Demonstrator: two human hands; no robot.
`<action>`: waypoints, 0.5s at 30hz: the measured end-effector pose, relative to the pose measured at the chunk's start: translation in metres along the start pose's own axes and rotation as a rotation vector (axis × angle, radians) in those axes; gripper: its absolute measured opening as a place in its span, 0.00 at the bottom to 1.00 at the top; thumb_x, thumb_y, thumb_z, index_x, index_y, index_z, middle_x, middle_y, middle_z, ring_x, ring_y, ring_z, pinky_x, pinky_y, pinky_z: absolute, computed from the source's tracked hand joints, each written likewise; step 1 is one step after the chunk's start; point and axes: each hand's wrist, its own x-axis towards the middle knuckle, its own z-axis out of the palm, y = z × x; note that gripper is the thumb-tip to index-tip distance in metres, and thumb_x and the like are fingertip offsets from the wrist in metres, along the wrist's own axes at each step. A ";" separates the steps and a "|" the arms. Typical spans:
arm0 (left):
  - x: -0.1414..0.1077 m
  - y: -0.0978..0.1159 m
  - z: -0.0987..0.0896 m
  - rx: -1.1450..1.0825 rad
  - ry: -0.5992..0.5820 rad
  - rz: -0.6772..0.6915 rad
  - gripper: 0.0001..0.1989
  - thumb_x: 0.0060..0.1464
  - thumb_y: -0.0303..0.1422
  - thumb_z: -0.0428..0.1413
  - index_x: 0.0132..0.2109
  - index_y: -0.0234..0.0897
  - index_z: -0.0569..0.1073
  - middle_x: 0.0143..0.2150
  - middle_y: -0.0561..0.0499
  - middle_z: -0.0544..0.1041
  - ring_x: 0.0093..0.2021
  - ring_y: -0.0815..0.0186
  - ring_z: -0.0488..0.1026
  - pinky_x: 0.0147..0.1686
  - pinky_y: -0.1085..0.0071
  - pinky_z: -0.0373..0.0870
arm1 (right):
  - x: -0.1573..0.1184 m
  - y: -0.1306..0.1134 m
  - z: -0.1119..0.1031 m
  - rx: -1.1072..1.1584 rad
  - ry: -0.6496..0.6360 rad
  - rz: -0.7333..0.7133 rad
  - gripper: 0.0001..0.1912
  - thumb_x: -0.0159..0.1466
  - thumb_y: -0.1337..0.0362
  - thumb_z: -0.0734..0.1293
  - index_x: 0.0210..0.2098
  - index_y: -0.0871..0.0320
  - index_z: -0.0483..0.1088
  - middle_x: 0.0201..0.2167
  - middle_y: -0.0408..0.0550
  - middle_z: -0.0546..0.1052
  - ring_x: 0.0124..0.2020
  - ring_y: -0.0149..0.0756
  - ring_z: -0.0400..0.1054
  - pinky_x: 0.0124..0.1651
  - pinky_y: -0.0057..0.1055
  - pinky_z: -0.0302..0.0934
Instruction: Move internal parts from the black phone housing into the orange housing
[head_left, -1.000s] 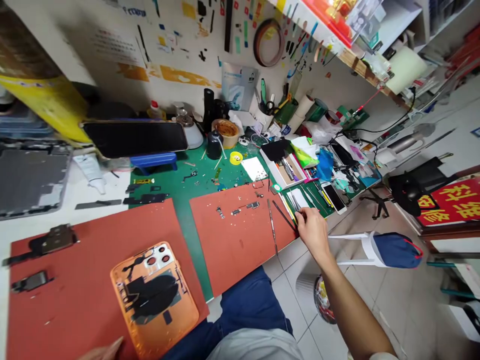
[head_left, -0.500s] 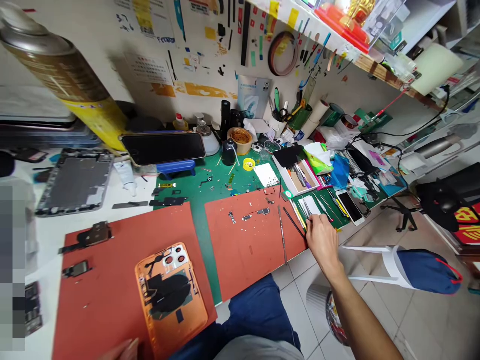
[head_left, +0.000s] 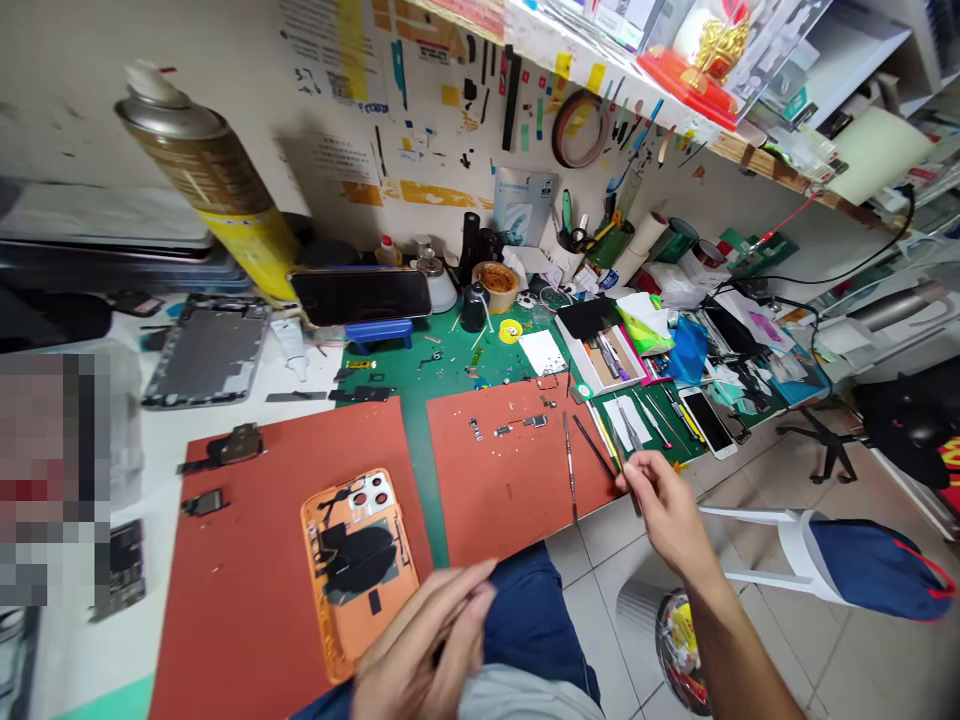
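Note:
My right hand [head_left: 667,510] is at the front edge of the workbench, fingers pinched on a slim silver tool that looks like tweezers [head_left: 628,424]. Its tips point away over a small white sheet. Low in the middle, my left hand [head_left: 427,640] hovers above my lap, slightly blurred, fingers stretched loosely together with nothing visible in them. Just left of it, an orange phone back housing [head_left: 352,630] lies inner side up on a red-brown mat [head_left: 247,590]. Small phone parts [head_left: 535,421] and a thin metal pry tool [head_left: 569,468] rest on the second mat [head_left: 487,500].
A dark-screened phone [head_left: 360,296] leans on a blue stand behind the mats. A spray can [head_left: 217,190] stands at the back left. Tools and a box of pens [head_left: 600,345] crowd the right side. A waste bin [head_left: 637,610] and a white stool [head_left: 795,555] stand on the floor.
My left hand has come up from the lower left to the middle, beside the housing. My right hand has drawn back slightly toward me with the tweezers. The view has shifted left.

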 end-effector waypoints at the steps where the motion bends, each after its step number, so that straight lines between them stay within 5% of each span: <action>1: 0.009 0.009 0.016 -0.160 -0.098 -0.104 0.14 0.70 0.47 0.61 0.52 0.46 0.87 0.32 0.51 0.82 0.21 0.67 0.73 0.22 0.71 0.72 | -0.015 -0.003 -0.003 0.093 -0.081 0.003 0.20 0.78 0.44 0.59 0.42 0.52 0.68 0.33 0.48 0.76 0.32 0.40 0.70 0.38 0.36 0.65; 4: 0.033 0.026 0.052 -0.424 -0.252 -0.330 0.26 0.61 0.54 0.67 0.55 0.38 0.84 0.44 0.44 0.84 0.22 0.72 0.71 0.21 0.73 0.68 | -0.059 -0.013 -0.002 0.523 -0.303 0.154 0.24 0.73 0.38 0.66 0.42 0.53 0.68 0.28 0.42 0.73 0.21 0.29 0.56 0.26 0.29 0.53; 7: 0.041 0.030 0.068 -0.522 -0.354 -0.363 0.28 0.58 0.55 0.70 0.51 0.35 0.83 0.39 0.47 0.82 0.23 0.74 0.68 0.22 0.75 0.65 | -0.088 -0.018 0.002 0.914 -0.416 0.343 0.24 0.68 0.41 0.75 0.41 0.54 0.69 0.27 0.39 0.71 0.21 0.24 0.49 0.27 0.27 0.46; 11: 0.032 0.029 0.071 -0.501 -0.415 -0.345 0.26 0.57 0.54 0.71 0.44 0.34 0.81 0.24 0.55 0.73 0.23 0.72 0.67 0.24 0.76 0.63 | -0.102 -0.018 0.003 0.973 -0.435 0.365 0.24 0.67 0.42 0.76 0.40 0.55 0.70 0.26 0.38 0.69 0.22 0.24 0.48 0.29 0.28 0.43; 15: 0.025 0.026 0.067 -0.461 -0.451 -0.302 0.26 0.59 0.55 0.68 0.41 0.35 0.78 0.24 0.56 0.72 0.24 0.71 0.66 0.25 0.76 0.62 | -0.106 -0.014 -0.001 0.929 -0.446 0.365 0.26 0.66 0.39 0.77 0.39 0.56 0.71 0.25 0.37 0.67 0.23 0.24 0.47 0.28 0.27 0.43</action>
